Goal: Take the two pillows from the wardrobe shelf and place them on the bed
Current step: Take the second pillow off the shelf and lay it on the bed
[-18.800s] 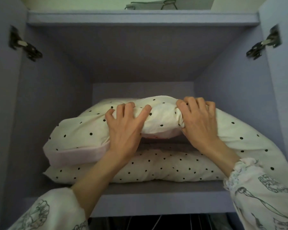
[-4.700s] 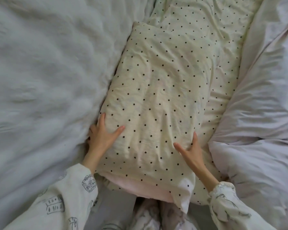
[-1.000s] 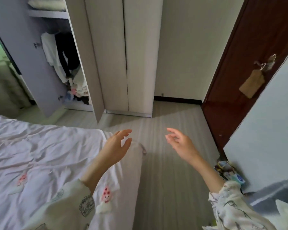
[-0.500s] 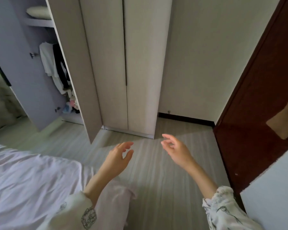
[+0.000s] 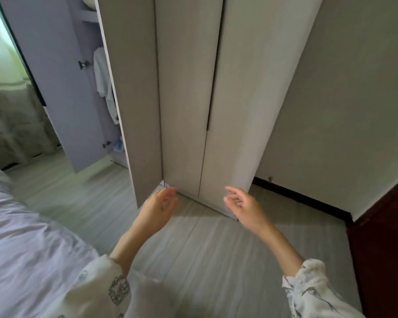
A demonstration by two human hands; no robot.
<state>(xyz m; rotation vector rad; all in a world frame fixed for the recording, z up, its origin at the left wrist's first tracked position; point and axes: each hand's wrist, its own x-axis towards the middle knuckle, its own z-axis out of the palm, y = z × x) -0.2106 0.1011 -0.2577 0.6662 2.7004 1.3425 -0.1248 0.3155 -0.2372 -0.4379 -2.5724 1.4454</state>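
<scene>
Both my hands are held out empty over the floor, fingers apart: my left hand point(image 5: 157, 208) and my right hand point(image 5: 242, 206). The wardrobe point(image 5: 207, 88) stands ahead, its left compartment open behind a swung-out door point(image 5: 129, 92). At the top of that opening a sliver of a pale pillow point(image 5: 89, 0) shows on the shelf point(image 5: 90, 16). The bed point(image 5: 21, 244) with a white cover fills the lower left. No pillow on the bed is in view.
A lilac inner door panel point(image 5: 55, 72) stands open at the left. Clothes point(image 5: 104, 81) hang inside the wardrobe. A dark wooden door point(image 5: 386, 244) is at the right edge. Grey plank floor point(image 5: 205, 255) lies between bed and wardrobe.
The view has closed in on the wardrobe and swung left; the bed takes less of the frame. Both hands stay empty and raised, now in front of the wardrobe's foot.
</scene>
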